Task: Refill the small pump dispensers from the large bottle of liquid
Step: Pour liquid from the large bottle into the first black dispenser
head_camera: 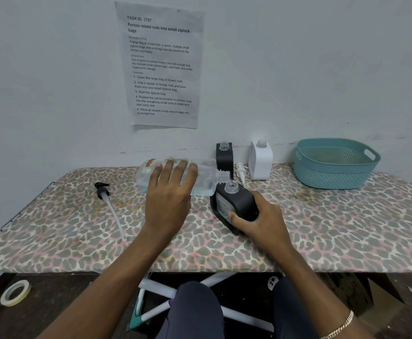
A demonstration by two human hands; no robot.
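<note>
Plainly, the pour was the step in hand. Near the left edge of the ironing board [53,228] lay a black pump [102,190], its tube trailing toward the front edge, well apart from everything else. Toward the middle, the left hand [169,194] gripped the large bottle [206,176] from above, fingers curled over its side. It was held nearly level with its open neck pointing right, and a little clear liquid lay along its lower side. That neck sat just above the open mouth of the tilted black dispenser [241,201], which the right hand [261,221] clasped round its lower body, leaning it toward the bottle. Whether a stream ran between the two mouths could not be told. By the back edge stood a second black dispenser [224,159], a white pump [241,171] lying beside it, then a white dispenser [260,162], both uncapped. A teal basket [329,174] sat at the far right corner.

The risk seemed to lie in the mouths: both were narrow and both vessels were tilted, so a slight drift of either hand could send liquid down the dispenser's side onto the cover. Tipping the big bottle too steeply would likely bring a gulp that overran the opening
</note>
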